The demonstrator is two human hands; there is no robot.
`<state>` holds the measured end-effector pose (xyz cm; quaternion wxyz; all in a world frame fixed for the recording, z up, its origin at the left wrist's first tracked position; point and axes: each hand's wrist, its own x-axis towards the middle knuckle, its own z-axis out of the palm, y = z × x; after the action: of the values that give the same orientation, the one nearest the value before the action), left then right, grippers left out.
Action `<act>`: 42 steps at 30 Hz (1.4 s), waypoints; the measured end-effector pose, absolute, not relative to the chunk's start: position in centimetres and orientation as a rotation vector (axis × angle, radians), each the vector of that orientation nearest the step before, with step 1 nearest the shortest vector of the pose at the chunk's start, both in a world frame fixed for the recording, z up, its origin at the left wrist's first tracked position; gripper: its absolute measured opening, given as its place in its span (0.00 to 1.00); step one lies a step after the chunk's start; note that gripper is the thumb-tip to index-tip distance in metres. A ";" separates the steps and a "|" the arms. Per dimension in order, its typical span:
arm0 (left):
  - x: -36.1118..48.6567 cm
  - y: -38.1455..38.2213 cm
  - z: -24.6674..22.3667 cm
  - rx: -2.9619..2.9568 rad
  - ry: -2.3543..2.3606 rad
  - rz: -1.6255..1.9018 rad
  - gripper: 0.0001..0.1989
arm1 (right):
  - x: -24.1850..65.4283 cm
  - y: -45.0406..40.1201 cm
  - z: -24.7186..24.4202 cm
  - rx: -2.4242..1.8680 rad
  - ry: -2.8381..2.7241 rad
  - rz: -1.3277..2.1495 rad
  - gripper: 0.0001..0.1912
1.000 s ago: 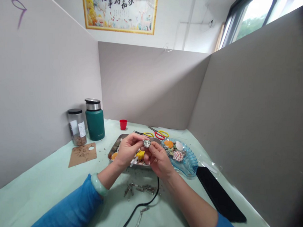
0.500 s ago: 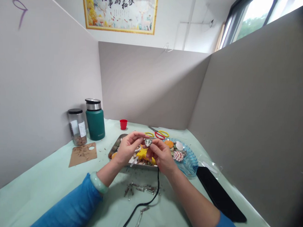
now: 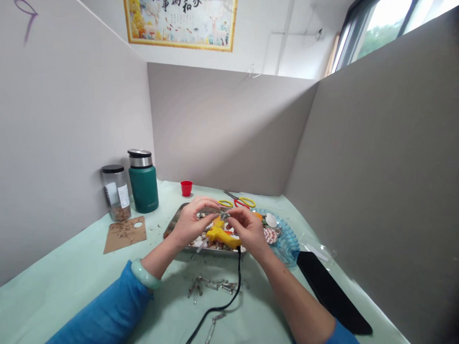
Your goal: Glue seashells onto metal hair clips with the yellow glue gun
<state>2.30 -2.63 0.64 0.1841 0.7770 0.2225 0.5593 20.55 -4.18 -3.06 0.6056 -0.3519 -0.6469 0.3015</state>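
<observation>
Over the metal tray, my left hand (image 3: 192, 223) and my right hand (image 3: 250, 230) meet at a small silvery-grey piece (image 3: 225, 216). The fingertips of both hands pinch it, and they partly cover it, so its kind is unclear. Directly below lies a yellow hot glue gun (image 3: 221, 236) on the shells in the tray (image 3: 172, 226). Its black cord (image 3: 225, 307) runs toward me across the table. Several slim metal clips (image 3: 221, 286) lie in front of the tray, with a pair (image 3: 213, 328) nearer to me.
A blue plate (image 3: 289, 244) with shells is at the right, beside a black flat object (image 3: 330, 291). Scissors (image 3: 247, 201) and a red cup (image 3: 186, 188) stand behind. Left are a green bottle (image 3: 143, 189), a jar (image 3: 116, 193) and a brown card (image 3: 125, 234). Grey partitions (image 3: 231, 127) enclose the table.
My fingers have shifted around the silvery piece and now cover more of it. My right hand has moved slightly up and right, leaving more of the glue gun visible.
</observation>
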 end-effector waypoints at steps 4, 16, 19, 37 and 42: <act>2.2 -2.5 0.4 2.286 0.647 1.570 0.05 | 20.6 -4.2 -3.1 -0.804 -1.557 0.650 0.08; 2.1 -2.3 0.2 2.460 0.621 1.535 0.03 | 20.6 -4.4 -3.1 -0.818 -1.587 0.615 0.09; 2.1 -2.2 0.1 2.491 0.617 1.524 0.03 | 20.4 -4.3 -3.2 -0.811 -1.551 0.671 0.10; 2.4 -2.6 0.2 2.486 0.617 1.505 0.04 | 19.4 -4.7 -2.7 -0.718 -1.381 0.959 0.10; 2.5 -2.8 0.2 2.497 0.616 1.526 0.03 | 19.2 -4.8 -2.8 -0.699 -1.357 0.971 0.11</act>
<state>2.55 -2.83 0.22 0.0753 0.8326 0.2053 0.5089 19.19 -4.79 -2.81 0.6181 -0.3037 -0.5898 0.4218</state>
